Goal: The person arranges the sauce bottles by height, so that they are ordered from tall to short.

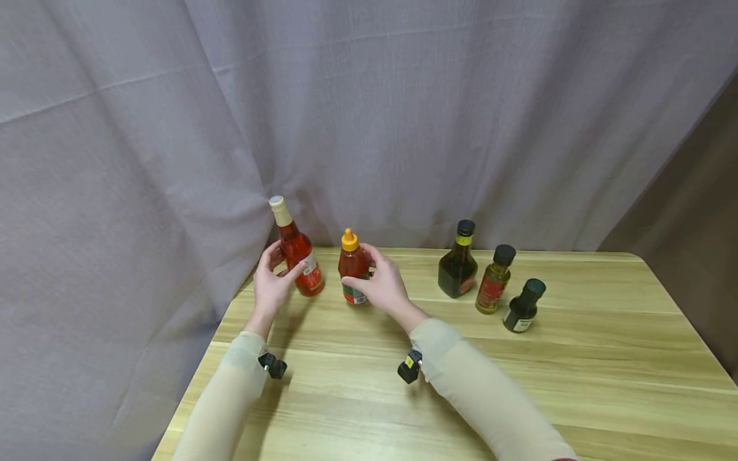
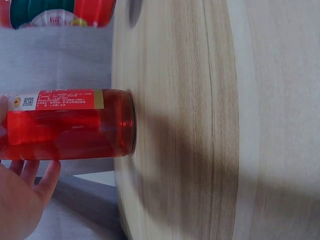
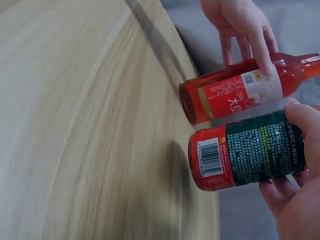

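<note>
My left hand [image 1: 270, 282] holds a tall glass bottle of red liquid [image 1: 295, 250] around its body, thumb at the front label and fingers at the far side. The bottle has a cream-coloured capped neck and leans left in the head view. To its right, my right hand [image 1: 386, 285] grips a squat red sauce bottle [image 1: 353, 264] with an orange nozzle cap, thumb in front and fingers behind. In the right wrist view, the sauce bottle's base [image 3: 200, 160] is close over the table, its shadow beside it. The two bottles stand apart in the head view.
Toward the right of the wooden table [image 1: 346, 397] stand a dark square-shouldered bottle [image 1: 457, 269], a small black-capped bottle with a red label [image 1: 492, 285] and a short dark bottle [image 1: 521, 310]. A grey curtain [image 1: 375, 128] hangs along the back and left edges.
</note>
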A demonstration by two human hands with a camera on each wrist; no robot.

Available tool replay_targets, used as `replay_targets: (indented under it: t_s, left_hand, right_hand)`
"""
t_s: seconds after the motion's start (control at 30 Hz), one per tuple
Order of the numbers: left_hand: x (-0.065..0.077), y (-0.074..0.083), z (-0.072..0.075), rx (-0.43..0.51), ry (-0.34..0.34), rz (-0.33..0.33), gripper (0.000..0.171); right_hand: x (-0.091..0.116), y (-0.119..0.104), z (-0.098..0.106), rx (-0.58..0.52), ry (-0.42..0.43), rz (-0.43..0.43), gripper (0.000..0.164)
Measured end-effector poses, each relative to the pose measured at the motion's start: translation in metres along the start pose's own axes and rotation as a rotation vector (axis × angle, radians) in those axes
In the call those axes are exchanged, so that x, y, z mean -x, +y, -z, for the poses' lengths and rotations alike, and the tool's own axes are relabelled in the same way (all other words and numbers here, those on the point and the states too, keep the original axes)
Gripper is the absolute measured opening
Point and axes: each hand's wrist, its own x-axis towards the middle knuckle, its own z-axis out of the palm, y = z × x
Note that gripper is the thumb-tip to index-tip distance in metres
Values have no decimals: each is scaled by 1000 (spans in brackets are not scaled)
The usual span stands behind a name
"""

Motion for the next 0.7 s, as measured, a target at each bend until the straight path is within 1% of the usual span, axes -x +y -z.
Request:
replay_targets:
  t_s: [0.07,0.17,0.33,0.47,0.7]
  left_hand:
    - [-2,-5,1,4,3,-3,77]
    - [-3,-8,1,-1,3,-8,78]
    - [-2,-9,1,-7,1,-21,76]
    - [-2,-8,2,-6,0,-22,75]
    - [-2,-8,1,-5,-1,-11,78]
  right_hand:
    - [-3,-1,-6,1,-4,4,79]
    - [-6,-1,-15,23,-9,6,79]
    - [-9,0,-25,61,-17,3,76]
    - [-11,1,-29,66,-28,8,73]
    - [-17,2,-32,33,-31,-2,74]
